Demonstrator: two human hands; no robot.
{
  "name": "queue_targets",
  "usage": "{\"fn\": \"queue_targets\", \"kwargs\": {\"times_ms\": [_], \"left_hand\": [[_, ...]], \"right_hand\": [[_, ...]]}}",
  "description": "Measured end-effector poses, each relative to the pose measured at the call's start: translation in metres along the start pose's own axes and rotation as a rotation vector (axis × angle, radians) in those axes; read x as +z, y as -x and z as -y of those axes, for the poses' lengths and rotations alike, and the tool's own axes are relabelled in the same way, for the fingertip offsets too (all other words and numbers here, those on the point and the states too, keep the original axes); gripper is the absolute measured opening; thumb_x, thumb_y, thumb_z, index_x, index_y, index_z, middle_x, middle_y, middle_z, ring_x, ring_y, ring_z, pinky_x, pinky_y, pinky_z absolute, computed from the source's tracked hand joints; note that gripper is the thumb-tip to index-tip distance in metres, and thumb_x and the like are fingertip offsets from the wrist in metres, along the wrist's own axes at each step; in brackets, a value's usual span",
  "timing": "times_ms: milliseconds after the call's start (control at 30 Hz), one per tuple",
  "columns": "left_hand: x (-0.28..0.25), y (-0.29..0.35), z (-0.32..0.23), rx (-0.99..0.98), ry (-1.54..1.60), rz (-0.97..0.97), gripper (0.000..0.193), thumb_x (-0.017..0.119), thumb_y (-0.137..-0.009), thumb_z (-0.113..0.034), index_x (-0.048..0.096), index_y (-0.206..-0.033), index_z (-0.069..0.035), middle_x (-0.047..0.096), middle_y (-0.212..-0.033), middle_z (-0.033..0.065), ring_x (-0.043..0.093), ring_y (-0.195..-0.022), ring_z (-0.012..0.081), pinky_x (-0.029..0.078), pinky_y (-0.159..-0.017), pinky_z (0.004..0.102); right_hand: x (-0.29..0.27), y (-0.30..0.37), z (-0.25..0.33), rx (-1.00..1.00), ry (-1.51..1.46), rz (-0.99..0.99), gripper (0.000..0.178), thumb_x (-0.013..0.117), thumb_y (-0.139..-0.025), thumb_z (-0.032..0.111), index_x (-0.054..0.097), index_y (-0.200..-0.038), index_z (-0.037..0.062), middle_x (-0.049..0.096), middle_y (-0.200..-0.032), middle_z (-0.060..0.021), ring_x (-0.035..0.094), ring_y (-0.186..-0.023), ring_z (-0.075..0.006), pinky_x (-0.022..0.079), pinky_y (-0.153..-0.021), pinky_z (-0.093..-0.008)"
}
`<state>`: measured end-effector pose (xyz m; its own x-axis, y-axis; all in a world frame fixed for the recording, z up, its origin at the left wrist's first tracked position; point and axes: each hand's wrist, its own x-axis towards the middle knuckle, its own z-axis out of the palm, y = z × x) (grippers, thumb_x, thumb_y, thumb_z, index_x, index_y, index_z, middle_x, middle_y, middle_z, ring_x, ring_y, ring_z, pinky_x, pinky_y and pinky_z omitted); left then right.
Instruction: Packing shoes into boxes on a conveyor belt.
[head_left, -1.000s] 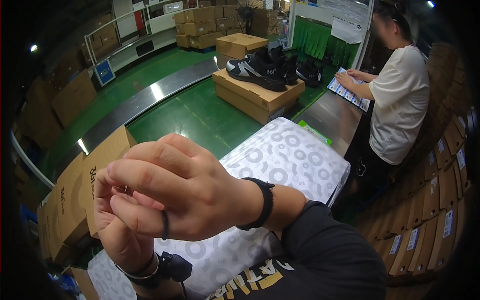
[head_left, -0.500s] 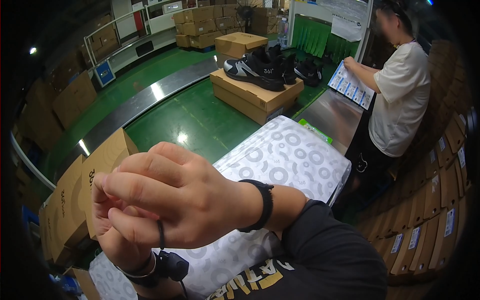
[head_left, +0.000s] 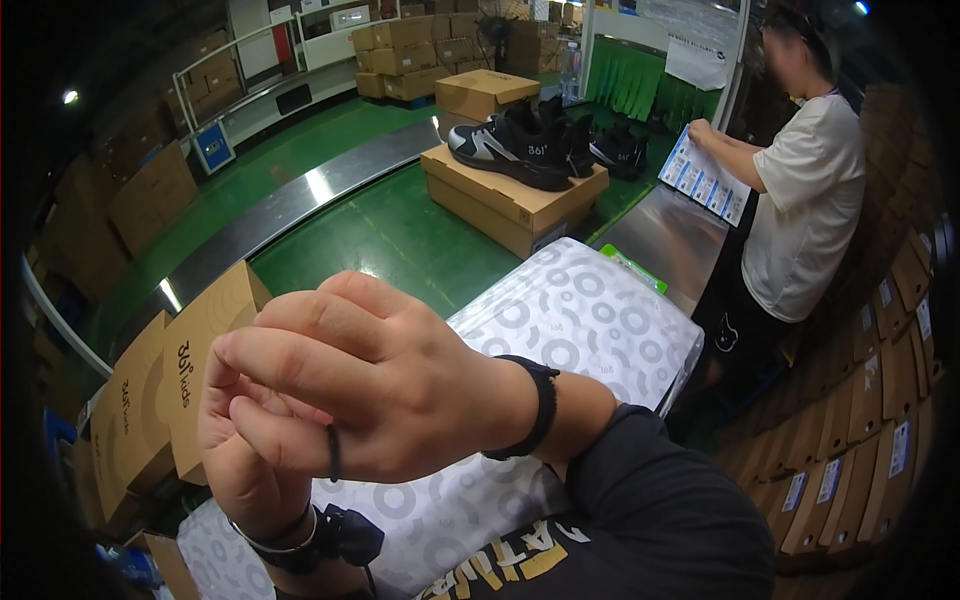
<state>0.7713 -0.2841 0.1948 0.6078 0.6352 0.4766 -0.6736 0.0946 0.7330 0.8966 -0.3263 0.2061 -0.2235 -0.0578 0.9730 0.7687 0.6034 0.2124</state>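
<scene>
My right hand [head_left: 375, 375] reaches across from the right, with a black band at its wrist and a dark ring on one finger. Its fingers are curled into my left hand [head_left: 232, 440], and the two hands are clasped together in mid-air. Much of my left hand, including most of its fingers, is hidden behind the right. A small black device [head_left: 345, 535] is strapped at my left wrist. No separate object shows between the hands. Below and behind them lie stacked sheets of white wrapping paper [head_left: 590, 310] with a grey ring pattern.
Black and grey sneakers [head_left: 515, 150] sit on a cardboard shoebox [head_left: 510, 205] on the green surface. Upright shoeboxes [head_left: 205, 370] stand at left. A person [head_left: 805, 190] at right holds a printed sheet [head_left: 703, 178]. Rows of shoeboxes [head_left: 850, 470] line the right side.
My clasped hands have shifted slightly to the right and up in the picture. Their hold on each other looks the same. The view has tilted a little.
</scene>
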Motion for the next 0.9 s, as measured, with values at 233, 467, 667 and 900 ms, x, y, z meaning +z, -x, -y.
{"fn": "queue_targets", "kwargs": {"times_ms": [233,467,667,900], "left_hand": [[-0.008,0.000,-0.001,0.000,-0.025,0.077,0.038,0.050,-0.074,-0.005,0.042,-0.111,0.002,0.055,-0.095,0.0134,0.058,-0.079,0.0177,0.050,-0.071,0.0261],[-0.018,0.003,-0.007,0.053,-0.263,0.060,0.026,0.049,-0.079,-0.008,0.046,-0.104,0.000,0.054,-0.096,0.0090,0.054,-0.087,0.0146,0.044,-0.076,0.0253],[-0.018,0.009,-0.011,0.041,-0.339,0.112,0.031,0.049,-0.081,-0.014,0.046,-0.107,0.002,0.054,-0.101,0.0103,0.054,-0.092,0.0162,0.042,-0.084,0.0288],[-0.011,0.013,-0.017,0.078,-0.354,0.249,0.033,0.050,-0.081,-0.017,0.046,-0.108,0.002,0.054,-0.101,0.0093,0.053,-0.092,0.0152,0.042,-0.083,0.0265]], "right_hand": [[0.003,0.000,0.000,0.010,-0.002,-0.007,0.011,0.058,-0.065,0.012,0.055,-0.074,0.0054,0.049,-0.088,-0.0063,0.053,-0.084,-0.0210,0.041,-0.063,-0.0312],[0.002,-0.002,0.005,0.012,-0.023,0.023,0.008,0.056,-0.065,0.014,0.054,-0.069,0.0065,0.049,-0.086,-0.0045,0.051,-0.079,-0.0194,0.041,-0.063,-0.0307],[0.001,-0.001,0.007,0.009,-0.079,-0.007,0.007,0.055,-0.069,0.011,0.051,-0.064,0.0075,0.048,-0.084,-0.0043,0.050,-0.076,-0.0188,0.040,-0.061,-0.0310],[0.004,-0.001,0.010,-0.014,-0.109,-0.037,0.007,0.055,-0.071,0.009,0.052,-0.065,0.0073,0.049,-0.085,-0.0049,0.051,-0.077,-0.0198,0.040,-0.060,-0.0318]]}}
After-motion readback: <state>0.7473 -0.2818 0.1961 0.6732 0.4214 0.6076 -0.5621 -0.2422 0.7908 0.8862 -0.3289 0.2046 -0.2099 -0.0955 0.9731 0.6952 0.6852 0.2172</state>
